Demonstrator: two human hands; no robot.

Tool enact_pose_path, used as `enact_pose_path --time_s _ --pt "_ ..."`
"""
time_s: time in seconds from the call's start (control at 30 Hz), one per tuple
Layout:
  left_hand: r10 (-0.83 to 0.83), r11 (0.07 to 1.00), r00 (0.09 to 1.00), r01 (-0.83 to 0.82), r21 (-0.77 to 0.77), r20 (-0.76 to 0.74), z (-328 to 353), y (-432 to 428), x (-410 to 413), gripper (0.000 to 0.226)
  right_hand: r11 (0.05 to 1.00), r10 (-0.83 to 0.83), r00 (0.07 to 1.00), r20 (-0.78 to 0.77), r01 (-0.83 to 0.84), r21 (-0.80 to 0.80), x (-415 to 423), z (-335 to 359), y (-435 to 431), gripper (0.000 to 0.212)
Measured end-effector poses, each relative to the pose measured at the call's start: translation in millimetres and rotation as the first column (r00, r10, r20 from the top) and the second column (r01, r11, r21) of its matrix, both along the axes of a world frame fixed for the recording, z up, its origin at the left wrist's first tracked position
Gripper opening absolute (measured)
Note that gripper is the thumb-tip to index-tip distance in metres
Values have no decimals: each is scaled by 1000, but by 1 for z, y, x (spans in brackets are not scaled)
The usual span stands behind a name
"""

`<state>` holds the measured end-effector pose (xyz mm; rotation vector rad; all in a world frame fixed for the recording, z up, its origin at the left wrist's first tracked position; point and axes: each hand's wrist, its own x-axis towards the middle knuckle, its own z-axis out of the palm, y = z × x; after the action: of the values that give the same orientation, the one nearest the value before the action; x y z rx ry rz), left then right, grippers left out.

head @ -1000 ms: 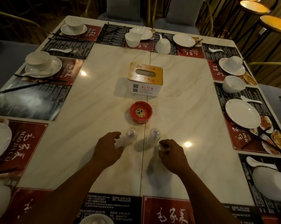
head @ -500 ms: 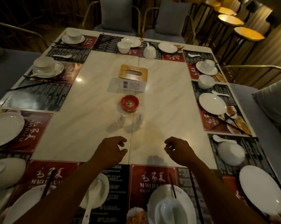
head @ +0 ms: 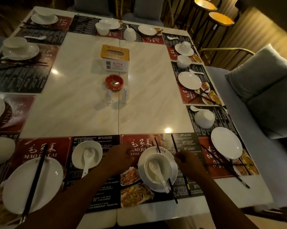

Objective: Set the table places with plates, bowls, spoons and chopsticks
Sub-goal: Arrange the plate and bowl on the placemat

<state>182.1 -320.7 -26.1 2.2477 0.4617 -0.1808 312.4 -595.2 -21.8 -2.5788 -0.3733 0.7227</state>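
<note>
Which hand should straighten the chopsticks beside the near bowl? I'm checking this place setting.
Probably the right hand: it lies over the chopsticks, right of the bowl. The left hand sits across the plate.

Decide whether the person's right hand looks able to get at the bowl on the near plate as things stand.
Probably yes. The right hand hovers just beside the bowl, with nothing between them; only the spoon lies inside it, and a chopstick runs alongside.
</note>
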Motion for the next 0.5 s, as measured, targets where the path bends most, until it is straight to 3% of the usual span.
enact_pose_path --time_s 0.17,0.33,0.5 --pt "-6 999 1000 7 -38 6 -3 -25 -10 20 995 -44 999 -17 46 93 -23 -6 0 8" --pt "-18 1000 1000 18 -9 7 -8 -44 -8 17 996 -37 998 47 32 88 -23 -17 -7 8" --pt "155 987 988 -155 35 -10 -13 -59 -8 23 999 -46 999 16 46 12 3 -27 -39 3"
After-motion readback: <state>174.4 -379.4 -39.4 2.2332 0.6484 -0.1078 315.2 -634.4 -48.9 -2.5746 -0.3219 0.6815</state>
